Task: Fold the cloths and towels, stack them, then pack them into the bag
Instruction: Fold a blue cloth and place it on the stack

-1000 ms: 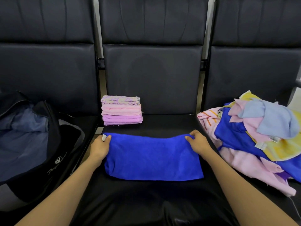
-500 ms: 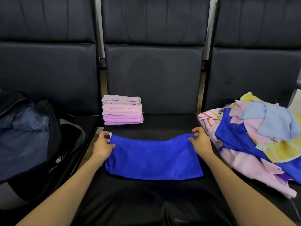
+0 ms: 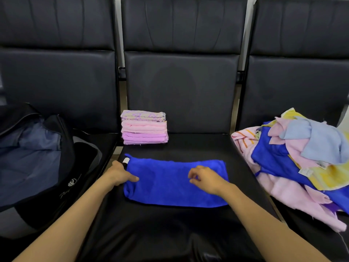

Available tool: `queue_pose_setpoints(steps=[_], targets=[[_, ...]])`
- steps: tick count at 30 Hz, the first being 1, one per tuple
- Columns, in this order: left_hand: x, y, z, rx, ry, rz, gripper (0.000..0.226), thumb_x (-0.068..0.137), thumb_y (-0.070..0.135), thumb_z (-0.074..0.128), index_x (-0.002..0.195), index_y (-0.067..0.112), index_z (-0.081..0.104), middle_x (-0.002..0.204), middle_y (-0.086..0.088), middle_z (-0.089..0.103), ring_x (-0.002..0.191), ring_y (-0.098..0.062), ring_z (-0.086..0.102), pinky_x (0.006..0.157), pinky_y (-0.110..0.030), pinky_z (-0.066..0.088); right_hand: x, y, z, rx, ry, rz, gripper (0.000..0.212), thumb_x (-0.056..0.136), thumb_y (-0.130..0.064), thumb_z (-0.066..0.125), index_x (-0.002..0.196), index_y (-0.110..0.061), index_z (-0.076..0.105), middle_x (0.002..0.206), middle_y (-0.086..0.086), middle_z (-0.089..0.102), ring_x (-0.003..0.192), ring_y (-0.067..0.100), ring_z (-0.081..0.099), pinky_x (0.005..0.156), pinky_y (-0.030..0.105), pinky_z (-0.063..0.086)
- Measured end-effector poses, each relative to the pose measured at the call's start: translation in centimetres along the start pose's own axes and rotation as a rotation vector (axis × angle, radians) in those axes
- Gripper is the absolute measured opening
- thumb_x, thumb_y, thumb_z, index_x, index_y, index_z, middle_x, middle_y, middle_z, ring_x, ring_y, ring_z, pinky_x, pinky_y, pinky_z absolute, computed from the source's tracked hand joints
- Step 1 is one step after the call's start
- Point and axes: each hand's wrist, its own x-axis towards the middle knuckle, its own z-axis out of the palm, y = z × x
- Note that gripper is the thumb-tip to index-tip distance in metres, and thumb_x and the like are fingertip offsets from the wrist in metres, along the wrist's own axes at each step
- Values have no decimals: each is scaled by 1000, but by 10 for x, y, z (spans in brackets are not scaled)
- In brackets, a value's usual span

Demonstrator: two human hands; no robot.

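A bright blue towel [image 3: 170, 188] lies folded into a long strip across the middle black seat [image 3: 170, 233]. My left hand [image 3: 119, 174] is at the towel's left end, thumb on top of the cloth and fingers hidden at its edge, pinching it. My right hand [image 3: 206, 178] hovers over the right half of the towel with fingers loosely curled, holding nothing. Behind the towel, against the backrest, stands a neat stack of folded cloths [image 3: 144, 129], pink and lilac with a patterned one on top. An open dark bag [image 3: 28, 157] sits on the left seat.
A loose pile of unfolded cloths [image 3: 294, 157] in blue, pink, yellow and pale blue covers the right seat and hangs over its front edge. Black backrests close off the far side. A narrow gap separates the middle seat from the left one.
Both hands let go of the towel's far corners, which now lie flat. My left hand slid to the left end; my right hand moved in over the towel's right half.
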Motion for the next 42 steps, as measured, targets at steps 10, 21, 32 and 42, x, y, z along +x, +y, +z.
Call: queue_pose_setpoints(steps=[10,21,32,42], targets=[[-25,-17,4,228,-41,160,21,72,28,82,71,14,66,81,1,67,81,-11,61,62,-20,42,0,-30,26,-169,-242,-107,49,94,-40,54,138,-24,42,133,4,36,124,25,37,106,34,34],[-36,-22,10,370,15,131,17,81,27,74,84,11,69,87,-3,68,81,-15,64,67,-23,45,-3,-34,25,-159,-301,-76,58,92,-41,56,144,-28,34,140,3,28,132,24,28,109,35,31],[-37,-33,-42,413,-180,97,28,95,21,58,113,1,62,116,-10,62,107,-22,58,86,-24,42,-5,-32,25,-124,-326,-73,58,92,-40,57,143,-31,33,142,-1,26,133,21,26,109,33,30],[-12,-31,1,389,218,181,41,93,51,50,80,12,58,101,-10,66,96,-23,59,84,-34,45,-3,-36,21,-128,-369,-72,56,91,-37,60,142,-32,37,140,0,31,131,22,30,111,35,30]])
